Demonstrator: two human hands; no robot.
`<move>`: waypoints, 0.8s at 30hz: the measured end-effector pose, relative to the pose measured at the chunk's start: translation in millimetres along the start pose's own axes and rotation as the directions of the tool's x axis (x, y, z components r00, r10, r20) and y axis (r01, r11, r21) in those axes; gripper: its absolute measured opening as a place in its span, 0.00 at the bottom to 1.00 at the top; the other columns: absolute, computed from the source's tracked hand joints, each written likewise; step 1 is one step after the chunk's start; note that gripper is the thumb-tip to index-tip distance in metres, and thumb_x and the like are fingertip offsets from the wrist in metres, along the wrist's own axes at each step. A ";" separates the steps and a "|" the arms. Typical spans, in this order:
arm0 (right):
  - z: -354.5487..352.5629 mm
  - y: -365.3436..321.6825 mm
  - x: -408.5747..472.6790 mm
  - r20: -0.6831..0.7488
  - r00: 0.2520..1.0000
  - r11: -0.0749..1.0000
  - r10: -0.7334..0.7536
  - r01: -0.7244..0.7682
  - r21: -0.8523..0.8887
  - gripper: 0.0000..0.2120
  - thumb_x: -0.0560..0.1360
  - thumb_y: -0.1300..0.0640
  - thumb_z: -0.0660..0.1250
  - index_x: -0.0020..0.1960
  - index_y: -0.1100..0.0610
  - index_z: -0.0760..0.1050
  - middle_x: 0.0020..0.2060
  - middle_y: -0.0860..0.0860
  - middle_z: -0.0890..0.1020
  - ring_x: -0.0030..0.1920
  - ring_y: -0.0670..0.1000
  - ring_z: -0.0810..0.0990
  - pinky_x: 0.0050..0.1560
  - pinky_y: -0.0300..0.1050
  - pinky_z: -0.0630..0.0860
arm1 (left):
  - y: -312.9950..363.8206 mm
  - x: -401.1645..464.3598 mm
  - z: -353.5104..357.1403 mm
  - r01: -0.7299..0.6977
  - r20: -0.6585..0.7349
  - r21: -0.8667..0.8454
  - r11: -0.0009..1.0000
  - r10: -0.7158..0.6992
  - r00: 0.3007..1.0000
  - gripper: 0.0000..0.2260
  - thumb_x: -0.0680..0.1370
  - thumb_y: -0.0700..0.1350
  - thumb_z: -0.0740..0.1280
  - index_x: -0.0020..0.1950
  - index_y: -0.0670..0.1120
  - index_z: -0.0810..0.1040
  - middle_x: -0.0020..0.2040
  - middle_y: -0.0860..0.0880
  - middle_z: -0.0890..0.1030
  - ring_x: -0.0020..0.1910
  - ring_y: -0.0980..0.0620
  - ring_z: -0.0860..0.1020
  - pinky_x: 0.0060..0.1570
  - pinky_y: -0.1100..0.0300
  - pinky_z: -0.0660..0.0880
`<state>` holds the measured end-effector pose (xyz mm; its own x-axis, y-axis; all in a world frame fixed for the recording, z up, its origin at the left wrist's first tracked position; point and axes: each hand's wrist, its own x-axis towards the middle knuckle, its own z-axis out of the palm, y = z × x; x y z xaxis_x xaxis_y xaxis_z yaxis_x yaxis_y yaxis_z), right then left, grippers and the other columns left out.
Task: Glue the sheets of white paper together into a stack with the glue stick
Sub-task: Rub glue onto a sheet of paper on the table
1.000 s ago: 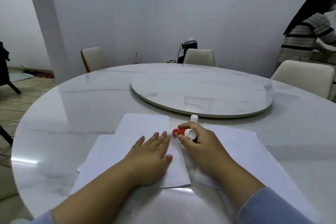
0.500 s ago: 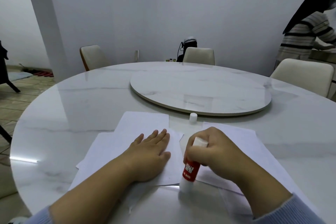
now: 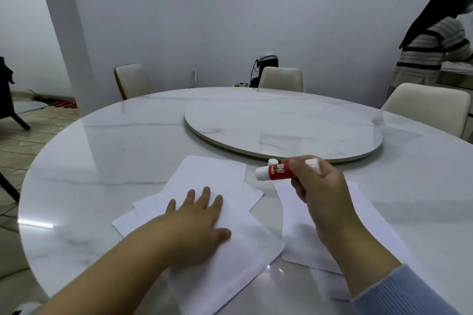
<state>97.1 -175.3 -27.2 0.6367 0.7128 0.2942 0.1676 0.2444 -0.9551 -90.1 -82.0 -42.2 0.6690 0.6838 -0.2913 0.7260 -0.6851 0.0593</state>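
My left hand (image 3: 197, 222) lies flat with spread fingers on a loose pile of white paper sheets (image 3: 212, 181) near the table's front. My right hand (image 3: 322, 202) grips a red and white glue stick (image 3: 275, 172), lifted above the table and lying roughly sideways, its white end pointing left. A small white cap (image 3: 271, 161) stands on the table just behind the stick. More white sheets (image 3: 371, 227) lie under and right of my right hand.
The round white marble table (image 3: 128, 151) carries a raised turntable (image 3: 281, 125) at its middle. Cream chairs (image 3: 280, 79) stand around the far side. A person in a striped top (image 3: 430, 56) stands at the far right.
My right hand has lifted the glue stick from the near edge of the paper and swung it up and away, turning it sideways. My left hand stays pressed on the pile.
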 end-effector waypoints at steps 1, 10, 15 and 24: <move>3.3 1.7 -2.1 0.028 0.999 0.998 -0.018 0.020 -0.065 0.03 0.70 0.56 0.69 0.42 0.54 0.81 0.26 0.42 0.77 0.27 0.41 0.72 0.33 0.36 0.70 | -7.8 -0.4 -5.4 -0.052 0.066 -0.017 0.998 0.053 0.996 0.30 0.79 0.58 0.54 0.76 0.56 0.41 0.77 0.53 0.37 0.76 0.50 0.36 0.74 0.48 0.39; 30.4 16.2 -7.7 0.371 0.924 0.879 -0.093 0.251 -0.406 0.14 0.75 0.59 0.65 0.52 0.41 0.78 0.44 0.32 0.78 0.43 0.30 0.74 0.42 0.24 0.67 | -10.8 18.9 9.3 -0.120 -0.178 -0.091 0.989 0.103 0.979 0.27 0.80 0.57 0.47 0.76 0.54 0.41 0.78 0.55 0.40 0.76 0.57 0.39 0.73 0.55 0.37; 33.1 20.6 -2.6 0.434 0.901 0.794 -0.014 0.273 -0.543 0.11 0.76 0.53 0.64 0.57 0.44 0.76 0.52 0.42 0.82 0.48 0.44 0.76 0.53 0.42 0.73 | -12.3 21.5 10.8 -0.123 -0.161 -0.083 0.989 0.108 0.981 0.26 0.81 0.56 0.46 0.76 0.54 0.40 0.77 0.56 0.39 0.75 0.57 0.39 0.73 0.56 0.38; 21.4 -9.5 -18.7 0.500 0.866 0.821 0.015 0.275 -0.500 0.11 0.63 0.47 0.67 0.43 0.47 0.81 0.39 0.44 0.85 0.43 0.43 0.83 0.48 0.50 0.80 | -11.4 19.3 7.3 -0.124 -0.142 -0.089 0.988 0.110 0.984 0.24 0.82 0.51 0.44 0.76 0.52 0.40 0.77 0.55 0.39 0.75 0.58 0.39 0.73 0.57 0.38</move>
<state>67.5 -176.8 -22.8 0.1777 0.9494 0.2588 0.6890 0.0678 -0.7216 -86.6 -62.8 -55.5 0.7608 0.6326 -0.1448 0.6490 -0.7394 0.1793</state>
